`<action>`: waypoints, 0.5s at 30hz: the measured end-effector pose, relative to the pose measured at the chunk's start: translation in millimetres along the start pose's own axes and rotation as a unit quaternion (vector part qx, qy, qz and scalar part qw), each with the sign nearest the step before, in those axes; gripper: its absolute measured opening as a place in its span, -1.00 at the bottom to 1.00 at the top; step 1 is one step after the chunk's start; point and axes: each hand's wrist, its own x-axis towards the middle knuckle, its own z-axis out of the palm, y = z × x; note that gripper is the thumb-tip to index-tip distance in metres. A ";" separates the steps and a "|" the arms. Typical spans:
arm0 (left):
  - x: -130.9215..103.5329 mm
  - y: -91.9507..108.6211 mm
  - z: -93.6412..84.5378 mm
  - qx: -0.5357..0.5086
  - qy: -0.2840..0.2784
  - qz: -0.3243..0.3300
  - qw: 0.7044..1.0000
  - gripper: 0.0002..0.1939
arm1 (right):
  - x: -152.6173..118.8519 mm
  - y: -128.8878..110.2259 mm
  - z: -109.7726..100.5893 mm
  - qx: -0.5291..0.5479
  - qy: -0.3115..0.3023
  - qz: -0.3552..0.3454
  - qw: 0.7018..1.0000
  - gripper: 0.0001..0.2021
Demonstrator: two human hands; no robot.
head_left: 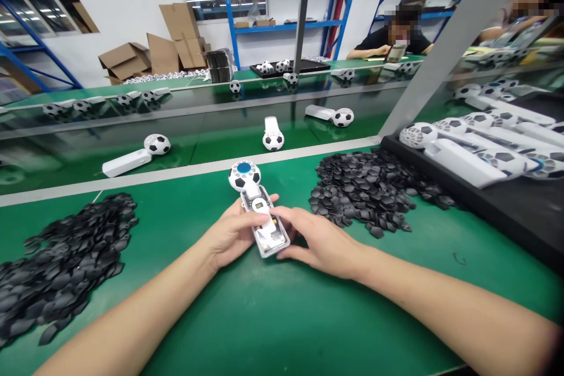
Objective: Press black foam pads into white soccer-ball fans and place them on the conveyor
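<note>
Between both hands is a handheld fan [264,220] with a soccer-ball head, blue at its centre, and a clear-looking handle with white parts showing. My left hand [235,229] is closed around its left side, the thumb lying across the handle. My right hand [315,241] grips the right edge, fingertips and thumb pressed to it. A pile of black pentagon-like pieces [361,188] lies to the right of my hands. Another pile of black pieces [66,264] spreads at the left.
A black tray [497,223] of white soccer-ball fans [467,161] stands at the right. Beyond the pale rail [189,173], a conveyor belt carries several fans [273,135]. A slanted grey post [436,47] rises at right. Across the belt sits a co-worker [396,35]; cardboard boxes [178,38] stand behind.
</note>
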 end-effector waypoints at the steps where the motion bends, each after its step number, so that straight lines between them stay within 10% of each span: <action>1: -0.2 -0.7 -0.1 0.002 -0.002 -0.009 1.000 -0.56 | -0.3 -0.2 -0.4 -0.003 0.002 -0.007 1.000 -0.45; 15: 4.0 -11.4 -7.8 -0.096 -0.047 -0.014 0.994 -0.45 | 0.2 1.8 0.1 -0.016 0.016 -0.030 0.999 -0.54</action>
